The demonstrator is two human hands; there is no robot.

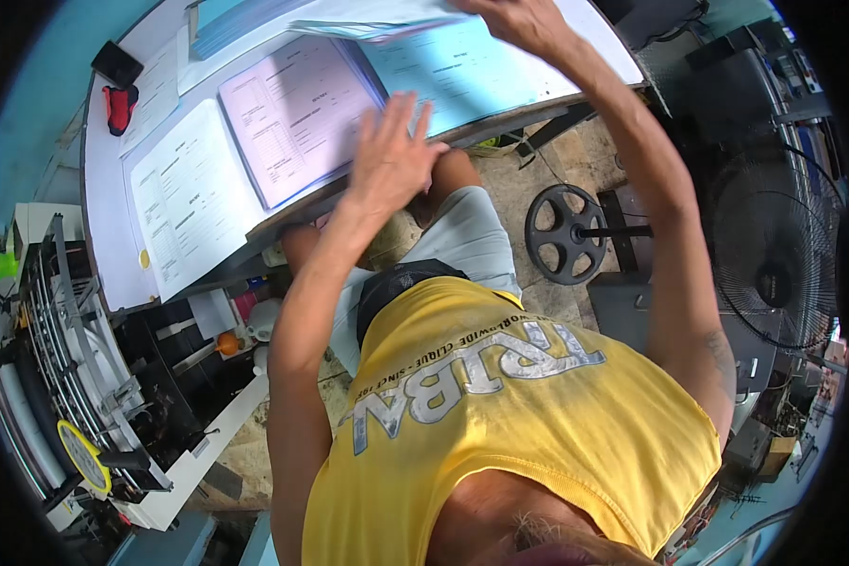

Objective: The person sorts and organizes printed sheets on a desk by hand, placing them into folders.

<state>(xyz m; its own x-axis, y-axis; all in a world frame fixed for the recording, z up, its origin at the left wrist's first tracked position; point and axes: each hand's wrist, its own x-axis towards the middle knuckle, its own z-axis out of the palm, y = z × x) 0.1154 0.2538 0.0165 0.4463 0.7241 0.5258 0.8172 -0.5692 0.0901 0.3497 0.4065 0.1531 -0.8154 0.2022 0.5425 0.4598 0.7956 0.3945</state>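
Observation:
Printed forms lie in stacks on a white table [104,236]: a white stack [189,203], a pink stack [297,113] and a blue stack [462,71]. My left hand [391,156] hovers open, fingers spread, at the table's near edge between the pink and blue stacks. My right hand [519,19] is at the top of the blue stack, fingers on a lifted blue sheet [377,26] that curls above the pile.
A red and black tool [118,94] lies at the table's far left corner. A printing machine [75,377] stands left, a standing fan [774,259] right, a black wheel [564,234] on the floor beneath. More paper piles [226,19] sit behind.

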